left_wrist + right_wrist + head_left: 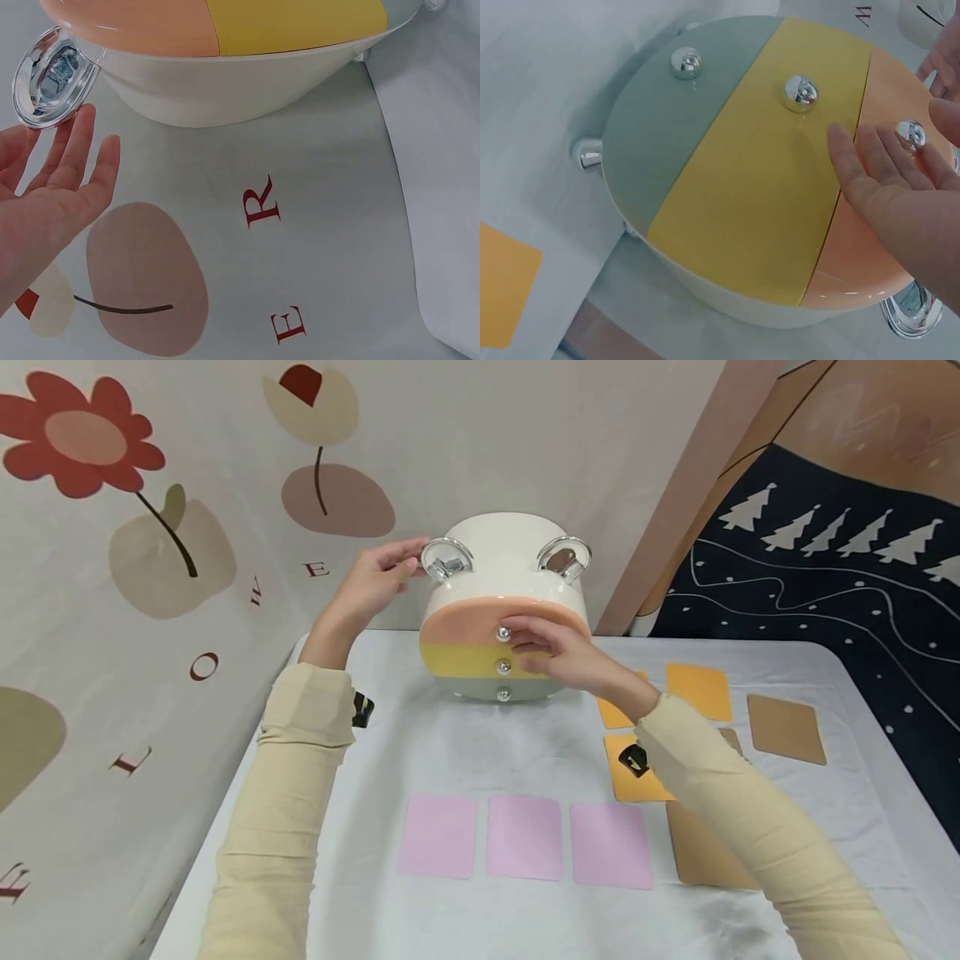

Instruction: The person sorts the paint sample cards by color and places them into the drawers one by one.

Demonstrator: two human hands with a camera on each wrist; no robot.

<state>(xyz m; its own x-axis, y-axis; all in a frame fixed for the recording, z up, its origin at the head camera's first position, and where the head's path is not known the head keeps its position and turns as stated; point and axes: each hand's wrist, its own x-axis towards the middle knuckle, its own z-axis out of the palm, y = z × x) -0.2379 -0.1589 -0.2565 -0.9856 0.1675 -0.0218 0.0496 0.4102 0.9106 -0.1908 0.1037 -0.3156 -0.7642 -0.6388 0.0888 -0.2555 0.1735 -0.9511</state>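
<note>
A rounded box with a white shell and a striped front stands against the back wall. Its front has an orange drawer on top, a yellow band and a green band, each with a silver knob. My left hand, fingers mostly straight, touches the outer edge of the silver ear on the box's left. At the top knob is my right hand, its fingers loosely bent and the thumb apart from them. The knob shows between thumb and fingers. All drawers sit flush.
Three pink cards lie in a row on the white tablecloth. To the right are several orange cards and brown cards, some partly under my right arm. A printed cloth hangs behind and on the left.
</note>
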